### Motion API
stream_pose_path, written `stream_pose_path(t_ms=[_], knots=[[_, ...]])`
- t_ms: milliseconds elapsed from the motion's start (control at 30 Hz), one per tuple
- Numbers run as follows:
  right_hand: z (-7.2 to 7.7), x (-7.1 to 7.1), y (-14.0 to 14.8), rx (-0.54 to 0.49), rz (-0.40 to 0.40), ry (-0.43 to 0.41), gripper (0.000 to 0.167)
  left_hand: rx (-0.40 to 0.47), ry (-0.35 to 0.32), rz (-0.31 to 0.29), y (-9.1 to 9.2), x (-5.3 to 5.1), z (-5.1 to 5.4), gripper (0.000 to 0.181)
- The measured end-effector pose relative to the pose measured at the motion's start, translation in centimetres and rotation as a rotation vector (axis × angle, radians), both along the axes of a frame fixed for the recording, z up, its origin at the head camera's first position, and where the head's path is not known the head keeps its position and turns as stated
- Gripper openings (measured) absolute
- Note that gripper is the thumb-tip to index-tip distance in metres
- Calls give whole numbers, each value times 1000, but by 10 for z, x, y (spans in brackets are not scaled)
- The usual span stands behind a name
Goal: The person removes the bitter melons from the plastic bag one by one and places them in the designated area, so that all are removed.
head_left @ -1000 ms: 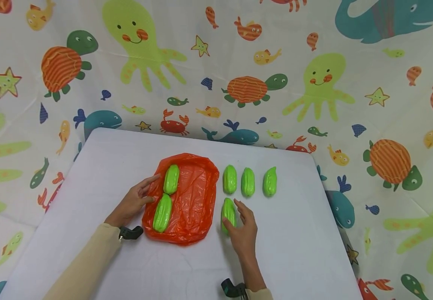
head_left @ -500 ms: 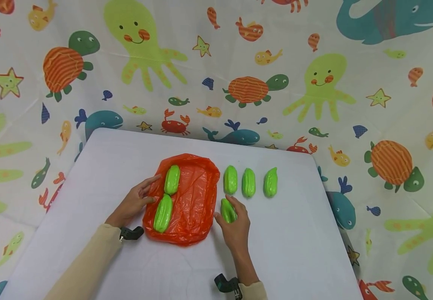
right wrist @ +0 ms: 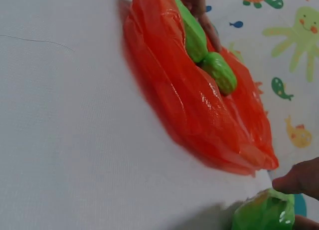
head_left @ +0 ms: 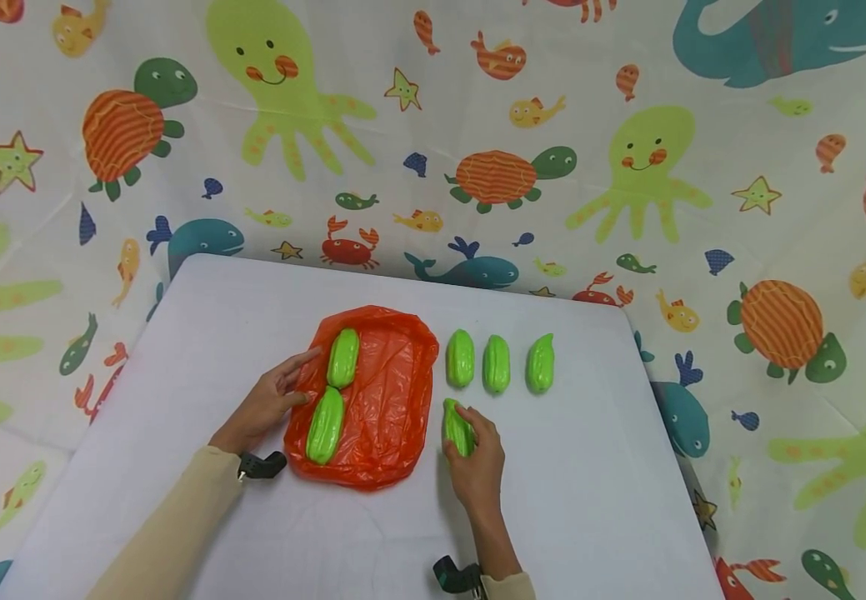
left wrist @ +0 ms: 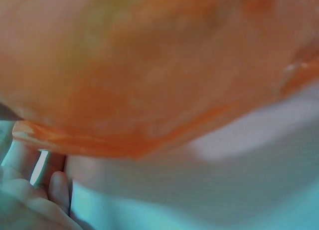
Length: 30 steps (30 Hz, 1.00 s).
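Closing around the near green gourd (head_left: 458, 429), the right hand (head_left: 480, 467) has its grip set, thumb on one side and fingers on the other, the gourd's tip poking out at the far end! That gourd sits just to the right of the red plastic bag (head_left: 383, 400), apart from it, and whether it touches the desk (head_left: 583, 500) we cannot tell. Over on the other flank, the left hand (head_left: 260, 408) keeps a loose grip, thumb and fingers spread against the bag's left rim, clasping no gourd. Inside the wide-mouthed bag, two players along the left side: the far bagged gourd (head_left: 342, 358) and the near bagged gourd (head_left: 325, 427), end to end and touching. Look right, and three more line up on the white cloth beyond the right hand: the left loose gourd (head_left: 460, 358), the middle loose gourd (head_left: 496, 365) just beside it, and the right loose gourd (head_left: 541, 364) with its pointed tip, a little wider of the pack. Dark devices ride both wrists, the left device (head_left: 262, 466) and the right device (head_left: 457, 576), below tan sleeves, and behind it all hangs a sea-creature backdrop (head_left: 433, 133), octopuses, turtles and whales filling the stands!
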State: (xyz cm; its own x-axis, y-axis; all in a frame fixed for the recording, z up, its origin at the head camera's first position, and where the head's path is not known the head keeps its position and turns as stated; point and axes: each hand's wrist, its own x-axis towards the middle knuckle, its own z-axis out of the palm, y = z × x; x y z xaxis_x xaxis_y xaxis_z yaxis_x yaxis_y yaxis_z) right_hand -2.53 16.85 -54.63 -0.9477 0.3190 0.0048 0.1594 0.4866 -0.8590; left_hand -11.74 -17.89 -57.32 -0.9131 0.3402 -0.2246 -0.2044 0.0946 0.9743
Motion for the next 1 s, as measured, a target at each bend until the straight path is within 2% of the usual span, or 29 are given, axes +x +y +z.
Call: stream_pose_path(t_ms=[333, 567, 867, 1000], knots=[[-2, 1, 1, 15, -5, 14, 58, 1, -1, 6, 3, 3, 5, 75], [7, -5, -6, 42, -1, 70, 55, 8, -1, 11, 3, 3, 8, 75], [9, -20, -21, 19, 56, 154, 56, 14, 37, -9, 0, -1, 3, 76], [9, -25, -28, -17, 90, 151, 56, 4, 55, -11, -1, -2, 0, 76]])
